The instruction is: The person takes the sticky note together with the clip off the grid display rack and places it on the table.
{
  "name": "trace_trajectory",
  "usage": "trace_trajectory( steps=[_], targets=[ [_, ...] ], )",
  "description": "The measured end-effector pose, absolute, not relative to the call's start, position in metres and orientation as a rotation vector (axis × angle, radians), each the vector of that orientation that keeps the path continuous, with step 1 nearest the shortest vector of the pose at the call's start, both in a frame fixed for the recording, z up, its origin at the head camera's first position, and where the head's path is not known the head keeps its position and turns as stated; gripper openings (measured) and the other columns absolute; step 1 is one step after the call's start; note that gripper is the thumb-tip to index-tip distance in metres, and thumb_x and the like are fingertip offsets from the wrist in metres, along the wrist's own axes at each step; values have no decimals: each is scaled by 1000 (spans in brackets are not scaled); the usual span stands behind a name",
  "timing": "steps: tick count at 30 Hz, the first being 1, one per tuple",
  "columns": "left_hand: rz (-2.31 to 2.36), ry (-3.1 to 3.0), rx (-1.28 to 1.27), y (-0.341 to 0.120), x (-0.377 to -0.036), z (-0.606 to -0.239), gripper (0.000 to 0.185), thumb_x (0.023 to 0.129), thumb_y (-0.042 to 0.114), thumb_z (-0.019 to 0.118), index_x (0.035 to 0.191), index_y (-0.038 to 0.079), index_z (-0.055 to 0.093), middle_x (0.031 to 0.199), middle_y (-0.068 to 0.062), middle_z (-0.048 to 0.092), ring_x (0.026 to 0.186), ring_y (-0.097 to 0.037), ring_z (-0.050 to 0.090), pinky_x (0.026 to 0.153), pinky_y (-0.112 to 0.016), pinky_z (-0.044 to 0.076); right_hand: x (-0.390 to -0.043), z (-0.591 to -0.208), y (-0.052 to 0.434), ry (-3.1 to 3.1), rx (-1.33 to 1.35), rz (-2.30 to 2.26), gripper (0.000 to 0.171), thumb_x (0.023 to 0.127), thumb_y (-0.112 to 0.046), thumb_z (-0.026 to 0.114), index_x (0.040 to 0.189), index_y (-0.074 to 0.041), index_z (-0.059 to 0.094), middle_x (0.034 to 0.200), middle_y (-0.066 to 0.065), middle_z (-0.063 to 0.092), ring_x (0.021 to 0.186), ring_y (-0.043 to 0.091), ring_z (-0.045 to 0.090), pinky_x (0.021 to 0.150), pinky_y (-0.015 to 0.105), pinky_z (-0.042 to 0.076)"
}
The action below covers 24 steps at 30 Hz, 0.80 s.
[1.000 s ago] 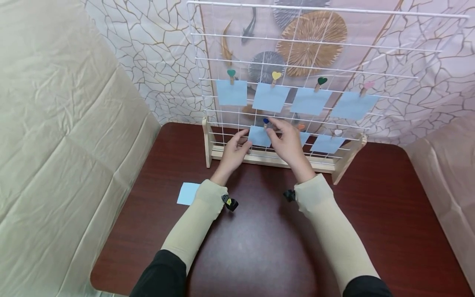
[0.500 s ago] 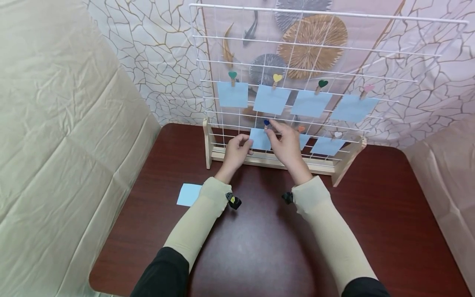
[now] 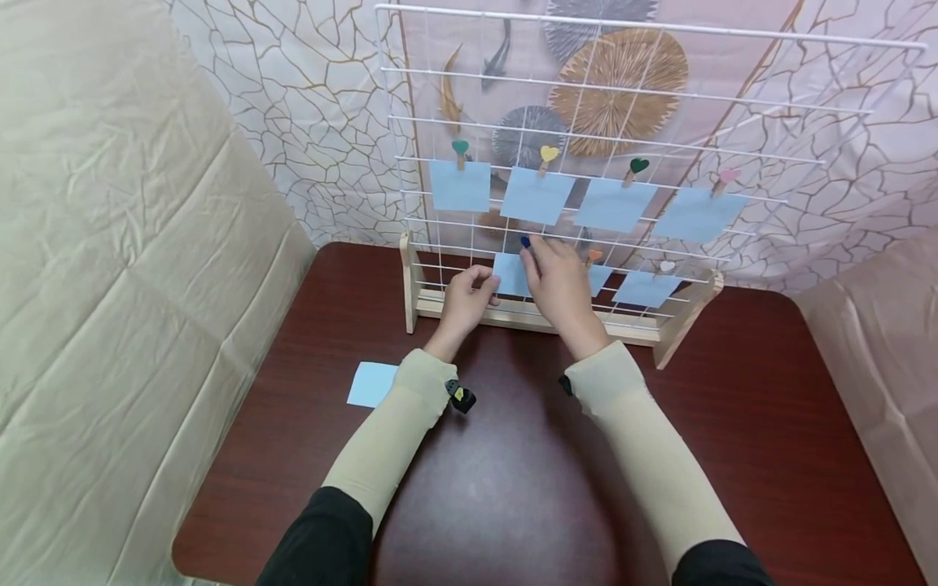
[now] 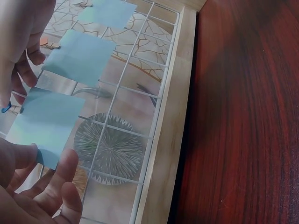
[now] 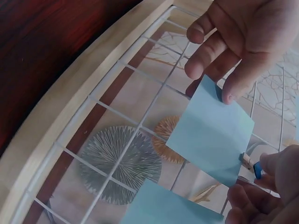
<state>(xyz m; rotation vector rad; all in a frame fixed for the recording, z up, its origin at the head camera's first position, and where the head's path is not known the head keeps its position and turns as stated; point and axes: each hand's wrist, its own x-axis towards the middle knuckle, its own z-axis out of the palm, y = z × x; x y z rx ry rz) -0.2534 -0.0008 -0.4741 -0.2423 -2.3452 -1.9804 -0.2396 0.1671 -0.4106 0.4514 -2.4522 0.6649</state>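
Dark red tabletop (image 3: 513, 488) carries a white wire grid (image 3: 645, 122) hung with blue notes; from the head view I see both hands at its lower row. Left wrist view: my left hand (image 4: 32, 186) pinches the blue note's (image 4: 44, 123) corner. Right wrist view: my right hand (image 5: 266, 191) pinches the blue clip (image 5: 257, 170) at that note's top.

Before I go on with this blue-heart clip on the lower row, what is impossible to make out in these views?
- Blue-heart clip: head view, mostly behind the right hand; in the right wrist view only a sliver shows, so its bite on the wire is unclear.
- Middle lower note: head view, largely covered by that hand.
- Loose note on the table: partly under the left sleeve.
- Left hand: left wrist view, cut off by the frame edge.
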Motion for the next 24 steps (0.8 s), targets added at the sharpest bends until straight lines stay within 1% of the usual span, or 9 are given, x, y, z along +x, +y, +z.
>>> trace_trajectory(
  steps=[6, 8, 13, 15, 16, 18, 19, 21, 24],
  targets=[
    [-1977, -2356, -226, -1, -253, -474, 20, 106, 14, 64, 114, -3, 72, 112, -18, 75, 82, -35, 78, 63, -30, 58, -242, -408, 167, -2434, 458, 627, 29, 110, -17, 59, 127, 3, 73, 106, 21, 76, 99, 43, 71, 86, 56, 57],
    [-1979, -2359, -224, -1, -253, -473, 20, 107, 14, 64, 115, -3, 72, 113, -18, 75, 83, -36, 78, 62, -28, 57, -244, -408, 167, -2428, 450, 643, 27, 109, -16, 60, 124, 2, 74, 101, 20, 77, 94, 41, 72, 82, 56, 57],
    [-1997, -2356, -222, -1, -252, -471, 21, 107, 13, 64, 116, -4, 71, 114, -19, 74, 86, -39, 77, 62, -25, 56, -245, -407, 167, -2409, 425, 734, 24, 107, -13, 64, 121, 2, 76, 100, 20, 77, 86, 39, 72, 77, 53, 56],
    [-2000, -2357, -217, -1, -252, -472, 21, 107, 14, 64, 116, -3, 71, 113, -19, 75, 86, -39, 77, 64, -27, 56, -245, -407, 167, -2400, 418, 790, 23, 106, -13, 65, 120, 2, 76, 100, 19, 77, 82, 36, 71, 76, 52, 54],
    [-2004, -2355, -215, -1, -252, -472, 21, 107, 14, 64, 116, -3, 71, 113, -19, 75, 86, -39, 77, 65, -30, 58, -245, -408, 167, -2394, 415, 820, 23, 106, -13, 66, 120, 1, 76, 99, 19, 77, 81, 35, 70, 77, 51, 52],
    [-2012, -2348, -217, -1, -252, -472, 21, 107, 13, 64, 116, -4, 71, 112, -19, 74, 86, -40, 77, 70, -39, 61, -245, -408, 167, -2384, 410, 878, 22, 105, -14, 67, 119, 1, 77, 97, 18, 77, 77, 33, 67, 78, 52, 48],
    [-2013, -2344, -220, -1, -252, -472, 21, 107, 13, 64, 115, -4, 71, 112, -19, 74, 86, -40, 77, 73, -45, 62, -245, -408, 167, -2379, 407, 904, 21, 105, -14, 68, 118, 0, 77, 96, 17, 76, 75, 33, 65, 78, 52, 47],
    [-2013, -2342, -225, 0, -252, -473, 20, 107, 13, 63, 115, -4, 71, 112, -20, 74, 86, -40, 77, 76, -52, 61, -245, -409, 166, -2374, 398, 942, 19, 104, -12, 68, 117, 0, 77, 93, 17, 76, 73, 32, 63, 80, 53, 43],
    [-2010, -2340, -230, 0, -253, -474, 20, 107, 12, 63, 115, -4, 71, 110, -20, 75, 86, -40, 77, 76, -52, 61, -245, -409, 166, -2374, 386, 973, 18, 104, -11, 69, 116, -1, 76, 90, 16, 75, 71, 31, 61, 83, 56, 40]
  ],
)
